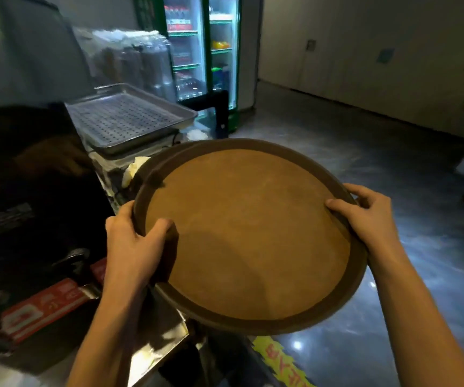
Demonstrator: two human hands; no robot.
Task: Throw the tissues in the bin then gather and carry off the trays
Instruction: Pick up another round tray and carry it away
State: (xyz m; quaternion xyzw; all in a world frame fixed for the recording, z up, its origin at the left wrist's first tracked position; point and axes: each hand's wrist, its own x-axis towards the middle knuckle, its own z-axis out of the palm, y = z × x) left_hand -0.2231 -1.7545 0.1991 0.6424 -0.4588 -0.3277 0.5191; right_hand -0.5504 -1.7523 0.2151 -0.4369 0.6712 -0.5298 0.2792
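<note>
I hold a stack of round brown trays (247, 233) in front of me, at least two, the lower one's rim showing at the far left edge. My left hand (136, 244) grips the left rim with the thumb on the top tray's surface. My right hand (364, 216) grips the right rim, thumb over the edge. The top tray is bare. A crumpled pale tissue (134, 170) lies just beyond the trays' left edge, on a counter item.
A metal counter (152, 350) with a dark machine (30, 191) is at my left. A perforated steel tray (125, 118) sits on a box behind. A lit drinks fridge (203, 51) stands at the back. Shiny dark floor (392, 163) spreads to the right.
</note>
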